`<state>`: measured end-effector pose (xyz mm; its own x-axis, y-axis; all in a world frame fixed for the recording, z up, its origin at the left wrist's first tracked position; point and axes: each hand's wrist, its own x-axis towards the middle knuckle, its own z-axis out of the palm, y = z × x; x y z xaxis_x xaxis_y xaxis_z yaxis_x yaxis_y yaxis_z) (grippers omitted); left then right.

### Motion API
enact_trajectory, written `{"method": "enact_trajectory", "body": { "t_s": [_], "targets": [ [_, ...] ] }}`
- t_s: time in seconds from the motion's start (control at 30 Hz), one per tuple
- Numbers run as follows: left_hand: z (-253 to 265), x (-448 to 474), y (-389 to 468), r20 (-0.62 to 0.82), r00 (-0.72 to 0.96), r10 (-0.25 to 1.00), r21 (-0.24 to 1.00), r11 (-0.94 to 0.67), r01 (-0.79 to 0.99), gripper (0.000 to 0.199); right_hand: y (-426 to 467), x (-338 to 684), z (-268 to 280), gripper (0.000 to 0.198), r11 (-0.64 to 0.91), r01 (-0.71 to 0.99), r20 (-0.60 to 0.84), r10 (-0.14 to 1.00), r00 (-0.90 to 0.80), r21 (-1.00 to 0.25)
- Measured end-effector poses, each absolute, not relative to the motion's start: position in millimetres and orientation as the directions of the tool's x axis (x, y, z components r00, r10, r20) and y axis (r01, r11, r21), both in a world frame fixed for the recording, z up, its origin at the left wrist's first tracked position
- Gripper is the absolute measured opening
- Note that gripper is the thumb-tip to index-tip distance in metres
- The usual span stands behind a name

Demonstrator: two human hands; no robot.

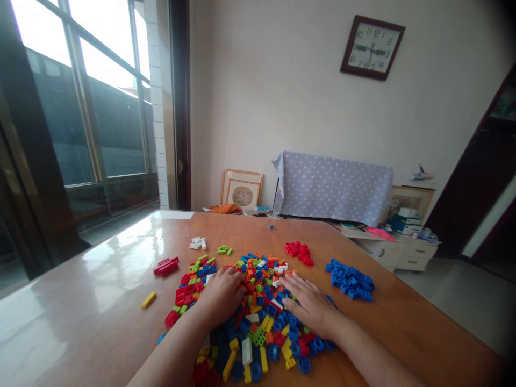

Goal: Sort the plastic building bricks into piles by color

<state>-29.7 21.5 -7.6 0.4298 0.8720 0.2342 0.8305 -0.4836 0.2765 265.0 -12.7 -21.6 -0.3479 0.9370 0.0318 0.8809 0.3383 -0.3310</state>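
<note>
A mixed pile of plastic building bricks (258, 336) in red, blue, yellow, green, orange and white lies before me on the table. My left hand (226, 293) rests over the pile's left middle, its fingers bent down and close together. Whatever may be under those fingertips is hidden. On the right side of the pile, my right hand (308, 303) lies palm down with its fingers stretched out and apart, touching bricks near some white and orange pieces. Blue round pieces (304, 364) and a long white brick (246, 351) lie at the near edge.
Around the pile sit separate groups: blue bricks (350, 279), red bricks (299, 251), white bricks (198, 243), green bricks (224, 250) and long red bricks (166, 266). A lone yellow brick (149, 299) lies left. Beyond the wooden table (407, 328) stands a low cabinet (399, 252).
</note>
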Motion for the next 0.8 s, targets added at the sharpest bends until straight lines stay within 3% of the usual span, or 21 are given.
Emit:
{"method": "enact_trajectory", "body": {
  "t_s": [0.47, 0.57, 0.8],
  "targets": [
    [-3.7, -29.1, 16.7, 0.221, 0.427, 0.877, 0.28, -0.477, 0.833, 0.025, 8.1, 256.0, -25.7, 0.083, 0.297, 0.906, -0.022, 0.948, -0.318, -0.301],
    [-4.2, -29.8, 16.1, 0.221, 0.43, 0.875, 0.291, -0.48, 0.828, 0.025, 18.7, 259.8, -31.1, 0.074, 0.307, 0.886, 0.025, 0.948, -0.318, -0.347],
    [-3.1, -32.0, 16.2, 0.228, 0.413, 0.882, 0.324, -0.468, 0.822, 0.021, 49.3, 271.0, -45.9, 0.041, 0.44, 0.812, 0.332, 0.886, -0.323, -0.384]
  ]
}}
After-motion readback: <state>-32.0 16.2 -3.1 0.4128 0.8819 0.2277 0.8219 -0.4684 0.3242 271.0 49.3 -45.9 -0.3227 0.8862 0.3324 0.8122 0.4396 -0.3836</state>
